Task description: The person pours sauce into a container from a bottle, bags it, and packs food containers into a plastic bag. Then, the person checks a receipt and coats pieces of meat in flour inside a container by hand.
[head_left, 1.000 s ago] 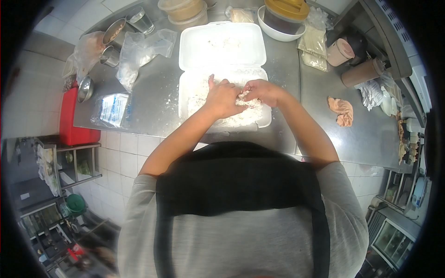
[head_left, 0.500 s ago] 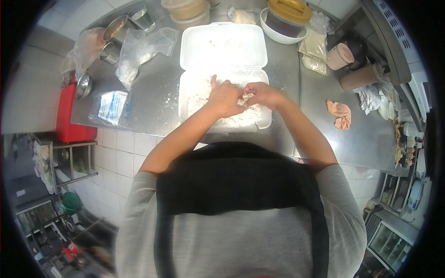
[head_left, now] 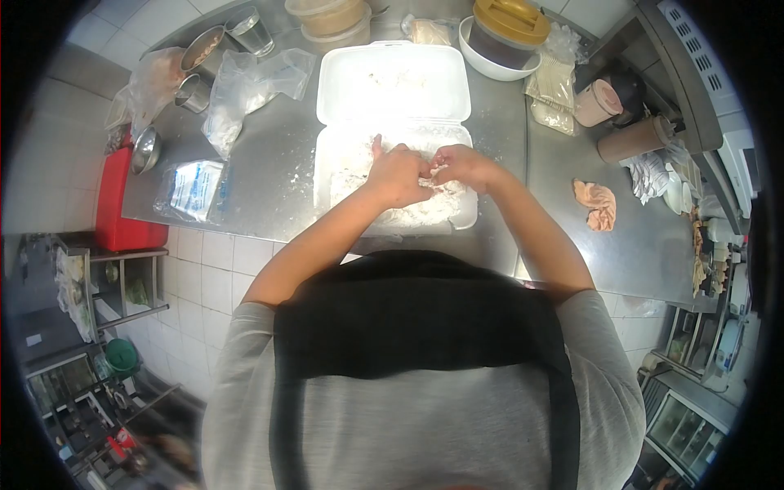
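Observation:
An open white foam box [head_left: 326,151] lies on the steel table, its lid [head_left: 394,86] folded back and dusted with white powder. White flour-like powder [head_left: 416,214] fills much of the lower half. Over the box, my left hand [head_left: 398,175] has its thumb raised and its fingers bent toward the right. My right hand [head_left: 462,168] is pinched just beside it, with the fingertips of both hands close together. A small powdered piece seems to be between them, too small and covered to name.
A plastic bag of white powder [head_left: 222,126], a metal bowl [head_left: 147,150] and a blue-white packet [head_left: 196,189] lie left. Tubs [head_left: 335,24] and a white bowl [head_left: 500,68] stand behind. An orange cloth [head_left: 599,206] and pinkish containers [head_left: 599,102] are at right.
The fingers of my right hand have shifted slightly and closed in nearer my left fingertips. Both hands remain over the box.

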`<control>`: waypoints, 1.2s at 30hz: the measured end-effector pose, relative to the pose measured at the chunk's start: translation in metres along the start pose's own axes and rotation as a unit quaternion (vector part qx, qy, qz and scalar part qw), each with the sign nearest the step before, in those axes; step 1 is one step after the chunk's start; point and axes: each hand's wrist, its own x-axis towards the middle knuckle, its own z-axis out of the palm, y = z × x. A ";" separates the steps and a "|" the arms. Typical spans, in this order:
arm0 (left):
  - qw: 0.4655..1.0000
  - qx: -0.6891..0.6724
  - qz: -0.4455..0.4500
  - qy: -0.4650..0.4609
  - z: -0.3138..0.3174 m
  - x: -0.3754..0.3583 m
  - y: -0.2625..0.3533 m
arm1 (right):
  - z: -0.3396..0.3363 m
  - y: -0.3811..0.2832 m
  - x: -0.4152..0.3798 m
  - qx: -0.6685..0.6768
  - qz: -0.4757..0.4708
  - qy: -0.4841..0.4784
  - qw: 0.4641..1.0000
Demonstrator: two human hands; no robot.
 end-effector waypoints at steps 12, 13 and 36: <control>1.000 0.001 0.007 0.019 0.002 -0.001 0.002 | 0.006 0.001 0.004 -0.063 -0.013 0.061 0.996; 1.000 0.003 0.007 0.022 0.003 -0.001 0.002 | 0.005 0.000 0.004 -0.083 -0.025 0.064 0.994; 0.998 -0.018 0.027 0.060 0.018 -0.004 0.003 | -0.008 -0.022 -0.005 -0.076 0.010 0.030 0.997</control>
